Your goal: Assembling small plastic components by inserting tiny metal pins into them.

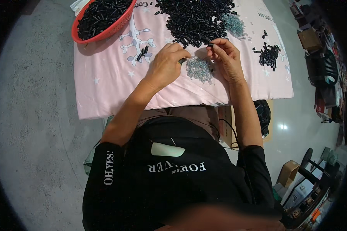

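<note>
My left hand (166, 64) is closed, its thumb and fingers around a short dark piece with a thin pale tip (182, 61); most of it is hidden in the grip. My right hand (228, 59) pinches a small black part (210, 44) between thumb and fingertips, just at the near edge of a large heap of small black tube-like parts (196, 23). Between the hands lies a pile of tiny silvery metal pieces (199, 70), too small to name for sure. A second silvery pile (234, 25) touches the heap's right side.
A red plastic basket (124, 25) full of black parts stands at the far left of the pink patterned cloth (112, 84). Several loose black parts (142, 53) lie near it. A smaller black pile (269, 56) is at the right. Boxes (287, 173) line the right-hand floor.
</note>
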Tool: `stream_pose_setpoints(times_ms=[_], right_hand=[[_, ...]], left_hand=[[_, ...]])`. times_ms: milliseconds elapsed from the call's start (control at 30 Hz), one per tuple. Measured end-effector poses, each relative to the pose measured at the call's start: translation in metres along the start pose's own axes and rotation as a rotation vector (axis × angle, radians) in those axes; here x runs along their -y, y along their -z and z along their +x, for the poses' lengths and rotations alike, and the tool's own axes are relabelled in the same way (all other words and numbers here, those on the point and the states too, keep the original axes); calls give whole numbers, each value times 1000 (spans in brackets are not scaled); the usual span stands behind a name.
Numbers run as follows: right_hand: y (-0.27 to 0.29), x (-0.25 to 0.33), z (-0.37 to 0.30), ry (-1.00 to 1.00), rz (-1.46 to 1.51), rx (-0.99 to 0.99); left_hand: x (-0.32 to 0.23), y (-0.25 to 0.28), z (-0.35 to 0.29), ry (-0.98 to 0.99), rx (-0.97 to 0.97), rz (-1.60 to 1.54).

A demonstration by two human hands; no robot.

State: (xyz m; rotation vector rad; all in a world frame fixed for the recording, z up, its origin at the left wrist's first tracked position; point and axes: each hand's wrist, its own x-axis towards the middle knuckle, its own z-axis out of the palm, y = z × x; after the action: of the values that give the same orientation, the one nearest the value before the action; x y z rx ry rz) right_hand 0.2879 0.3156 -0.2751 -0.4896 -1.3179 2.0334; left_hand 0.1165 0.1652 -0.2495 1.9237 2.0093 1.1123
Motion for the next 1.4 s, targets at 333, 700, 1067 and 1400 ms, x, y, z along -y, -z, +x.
stream_pose_setpoints(times_ms=[333,700,1067,1400], right_hand=[[-1,0,-1,-21,-3,13],[-1,3,-1,-36,-6,31],[-3,5,-2,-45,-34,36],[-4,3,-4,-22,-54,6]], left_hand=[[9,2,-2,-12,63,39],[0,-1,5,-40,90,12],[7,12,2,14,111,49],[9,-4,9,37,60,82]])
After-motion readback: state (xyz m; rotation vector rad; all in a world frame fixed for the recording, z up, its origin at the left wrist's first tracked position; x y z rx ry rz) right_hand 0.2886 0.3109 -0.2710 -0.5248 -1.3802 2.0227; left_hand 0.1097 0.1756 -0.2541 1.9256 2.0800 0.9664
